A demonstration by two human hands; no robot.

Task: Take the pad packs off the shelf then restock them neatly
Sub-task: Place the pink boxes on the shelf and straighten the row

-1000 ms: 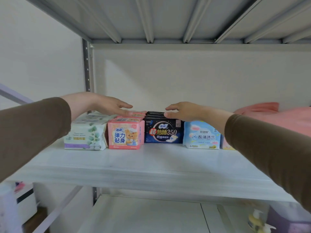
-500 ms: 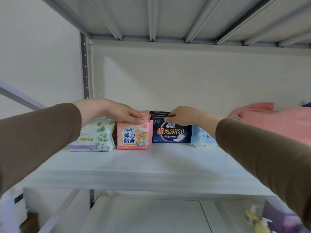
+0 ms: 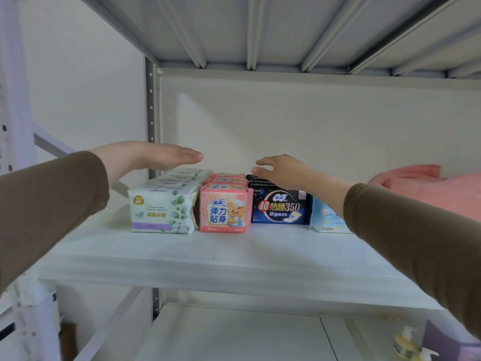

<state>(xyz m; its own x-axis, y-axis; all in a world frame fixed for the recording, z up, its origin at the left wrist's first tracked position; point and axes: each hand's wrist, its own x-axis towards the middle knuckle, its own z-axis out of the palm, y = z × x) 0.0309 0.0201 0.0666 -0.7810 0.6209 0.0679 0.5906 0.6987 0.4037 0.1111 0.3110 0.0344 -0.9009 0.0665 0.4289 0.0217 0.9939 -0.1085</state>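
Item: dark pack row, running back along the shelf, directly under my right hand (nearer; fingers relaxed, empty). Left hand flat, empty.

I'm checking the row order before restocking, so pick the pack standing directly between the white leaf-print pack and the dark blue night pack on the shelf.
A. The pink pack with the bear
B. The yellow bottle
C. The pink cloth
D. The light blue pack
A: the pink pack with the bear stands with the white leaf-print pack on one side and the dark blue night pack on the other, all in one row on the shelf.
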